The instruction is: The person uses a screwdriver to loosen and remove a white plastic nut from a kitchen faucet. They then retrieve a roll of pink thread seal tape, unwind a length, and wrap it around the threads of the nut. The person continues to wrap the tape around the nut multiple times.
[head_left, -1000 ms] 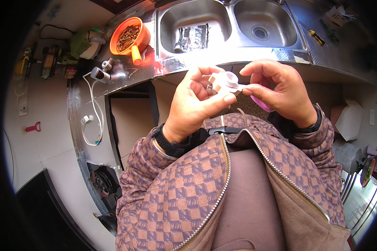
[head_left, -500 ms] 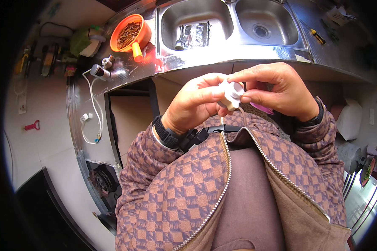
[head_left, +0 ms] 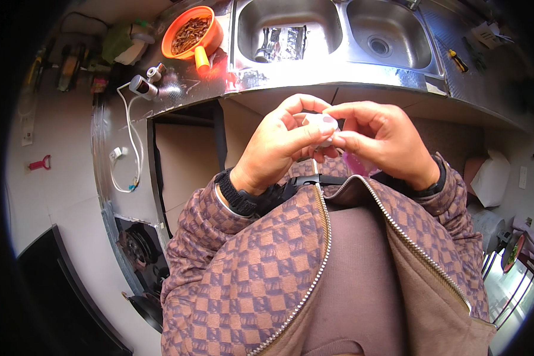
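A small white plastic fitting (head_left: 324,123) is held in front of my body, below the sink's front edge. My left hand (head_left: 273,142) grips it from the left, thumb on its near side, fingers curled behind. From the right, the thumb and forefinger of my right hand (head_left: 388,139) pinch at its edge. Fingers cover much of the fitting, so its full shape is hidden. A translucent pinkish-purple piece (head_left: 357,165) shows beneath my right hand; I cannot tell whether it is held or hangs there.
A steel double sink (head_left: 345,47) lies ahead, dark and silvery items (head_left: 282,44) in its left basin. To its left stand an orange handled pot (head_left: 216,37) of brown strips and a grey-and-black cylinder (head_left: 142,87) near a white cable (head_left: 129,121). A yellow-and-black screwdriver (head_left: 458,61) lies right.
My right hand has moved slightly left and its fingers close in more over the white fitting, whose round opening is now less visible. The view has shifted a little.
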`<state>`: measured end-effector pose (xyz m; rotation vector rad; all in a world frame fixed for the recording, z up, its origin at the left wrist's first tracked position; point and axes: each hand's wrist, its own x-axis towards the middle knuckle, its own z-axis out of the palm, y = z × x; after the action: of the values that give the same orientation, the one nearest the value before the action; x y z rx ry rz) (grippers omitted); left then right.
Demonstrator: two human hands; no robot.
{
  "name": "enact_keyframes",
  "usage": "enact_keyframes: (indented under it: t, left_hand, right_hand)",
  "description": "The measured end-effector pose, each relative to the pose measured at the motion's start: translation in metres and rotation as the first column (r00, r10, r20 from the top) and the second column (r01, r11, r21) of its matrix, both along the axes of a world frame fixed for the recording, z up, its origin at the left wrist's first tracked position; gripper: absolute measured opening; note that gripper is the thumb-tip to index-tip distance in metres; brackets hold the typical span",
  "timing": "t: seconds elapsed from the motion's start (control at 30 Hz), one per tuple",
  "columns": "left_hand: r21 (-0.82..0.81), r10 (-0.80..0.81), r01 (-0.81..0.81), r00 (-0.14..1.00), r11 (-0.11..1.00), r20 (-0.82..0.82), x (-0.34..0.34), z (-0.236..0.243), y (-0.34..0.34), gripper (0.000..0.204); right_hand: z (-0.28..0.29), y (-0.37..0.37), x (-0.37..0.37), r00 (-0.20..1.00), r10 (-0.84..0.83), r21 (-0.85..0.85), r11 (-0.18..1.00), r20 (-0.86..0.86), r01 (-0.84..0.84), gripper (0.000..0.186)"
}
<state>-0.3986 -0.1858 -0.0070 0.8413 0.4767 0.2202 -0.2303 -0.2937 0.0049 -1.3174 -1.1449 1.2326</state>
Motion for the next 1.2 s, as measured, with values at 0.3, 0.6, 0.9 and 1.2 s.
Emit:
enact_keyframes:
  t: [0.3, 0.6, 0.9, 1.2]
  left_hand:
    - [-0.092, 0.006, -0.007, 1.000, 0.996, -0.017, -0.018, -0.005, 0.009, 0.022]
    - [-0.098, 0.063, -0.061, 0.998, 0.993, 0.016, -0.020, -0.004, 0.012, 0.023]
    - [0.030, 0.107, -0.108, 0.994, 0.994, 0.010, -0.020, 0.000, 0.014, 0.022]
    - [0.120, 0.085, -0.085, 0.996, 0.989, 0.004, -0.018, 0.004, 0.016, 0.023]
  right_hand:
    - [0.012, -0.016, -0.009, 0.959, -0.033, -0.149, 0.989, -0.282, -0.010, 0.049]
    - [0.018, -0.015, 0.002, 1.000, -0.005, -0.096, 0.995, -0.022, 0.003, 0.031]
    - [0.026, -0.014, 0.002, 0.998, -0.064, -0.165, 0.985, -0.025, 0.059, 0.024]
    - [0.019, -0.001, 0.001, 0.995, -0.003, -0.122, 0.992, 0.100, 0.015, 0.017]
